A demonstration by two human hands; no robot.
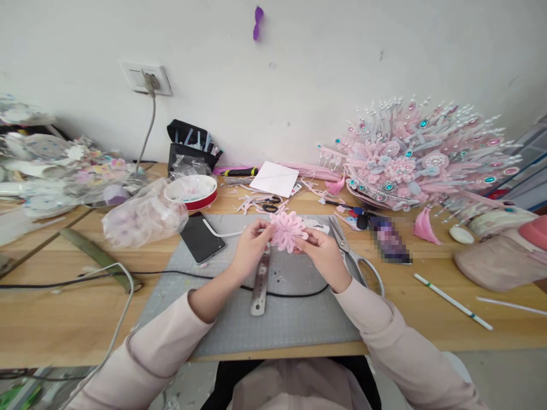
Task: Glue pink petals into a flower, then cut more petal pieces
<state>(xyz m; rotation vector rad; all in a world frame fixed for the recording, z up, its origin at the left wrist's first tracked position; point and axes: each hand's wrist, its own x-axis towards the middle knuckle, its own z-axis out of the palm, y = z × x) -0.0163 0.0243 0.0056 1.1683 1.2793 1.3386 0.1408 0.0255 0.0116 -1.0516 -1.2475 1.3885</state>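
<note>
Between my hands is a pink flower (287, 230) with layered looped petals, held up over the grey cutting mat (231, 324). My left hand (253, 245) pinches its left edge with thumb and finger. On the other side, my right hand (321, 254) grips the lower right petals. Below the flower a steel ruler (260, 287) lies on the mat, its upper end partly covered. Large scissors (354, 256) rest just right of my right hand, and a dark phone (201, 238) lies to the left.
A tall pink beaded headdress (419, 159) stands back right. A red-rimmed tub (192, 192), a bag of pale pieces (143, 215) and a black tool case (190, 145) sit back left. A black cable (179, 273) crosses the mat. Small scissors (270, 206) lie behind the flower.
</note>
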